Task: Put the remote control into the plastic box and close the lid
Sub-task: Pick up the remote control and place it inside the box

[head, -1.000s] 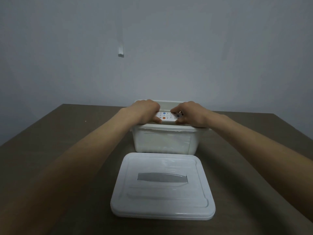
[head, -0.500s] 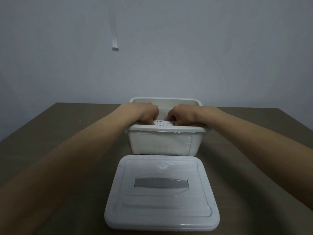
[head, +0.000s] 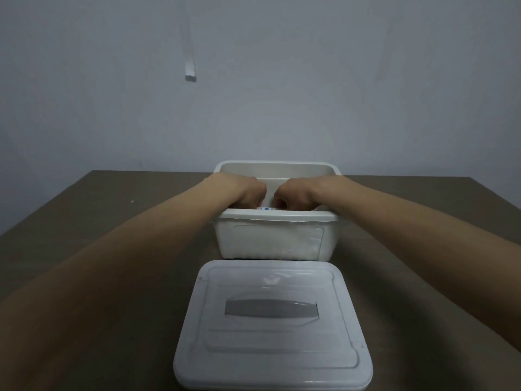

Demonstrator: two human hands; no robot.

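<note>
Your hands lower now, small white remote control [head: 266, 209] sunk behind rim of open white plastic box [head: 272, 238], blue button showing; left hand [head: 244, 193], right hand [head: 293, 192] curled gripping its ends; flat white lid [head: 272, 328] off, on brown table [head: 118, 221].

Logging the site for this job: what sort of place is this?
Probably a plain indoor room set up as a work spot: a bare brown table against an unadorned grey wall, holding only a white plastic box and its lid.

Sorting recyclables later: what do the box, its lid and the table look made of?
Box: white, slightly translucent moulded plastic, with a rolled rim. Lid: the same white plastic, glossy, with a grey inset handle. Table: matt brown, probably laminate or wood; grain unclear.
</note>
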